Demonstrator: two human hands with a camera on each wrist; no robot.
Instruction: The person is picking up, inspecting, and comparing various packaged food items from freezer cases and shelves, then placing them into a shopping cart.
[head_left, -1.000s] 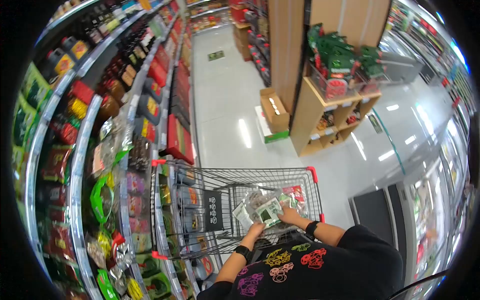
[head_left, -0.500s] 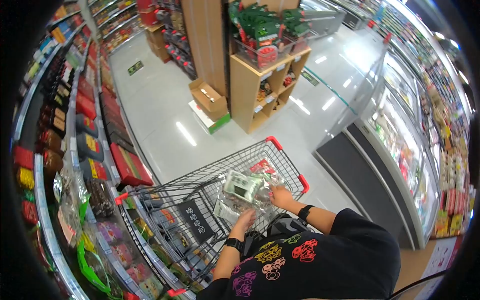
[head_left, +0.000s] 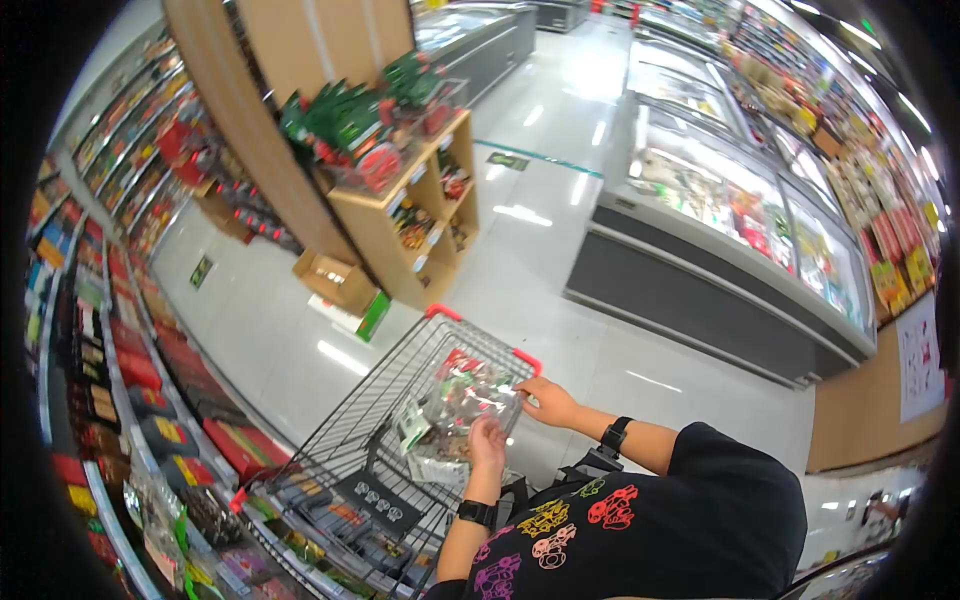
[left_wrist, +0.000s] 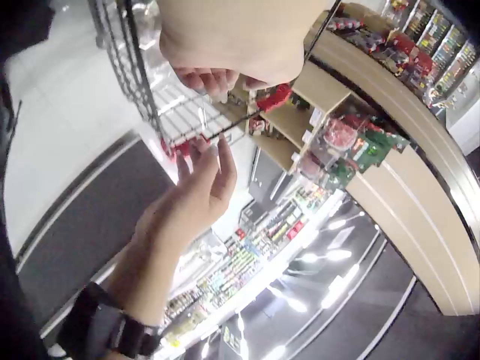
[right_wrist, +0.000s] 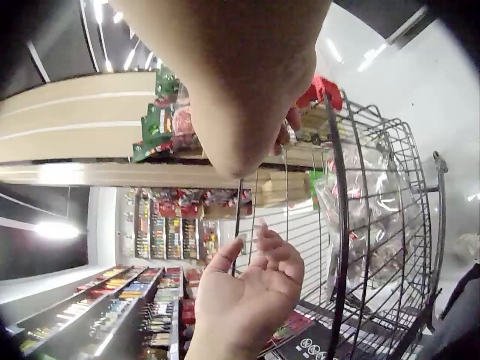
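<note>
Head view: left hand (head_left: 487,442) and right hand (head_left: 550,403), fingers loose (nothing gripped!), beside plastic packets (head_left: 468,398) the shopping cart (head_left: 443,312) presumably corrals.

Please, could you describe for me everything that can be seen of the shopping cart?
The shopping cart is a basket of thin dark wires, metal by their look, with red caps at its rim's corners and a black panel bearing round white symbols. It stands upright on the pale, shiny floor, with shelves along one side and a grey freezer beyond the other. Clear plastic packages lie inside. The left hand is over it, the right hand near its rim; contact with the wire is unclear.
</note>
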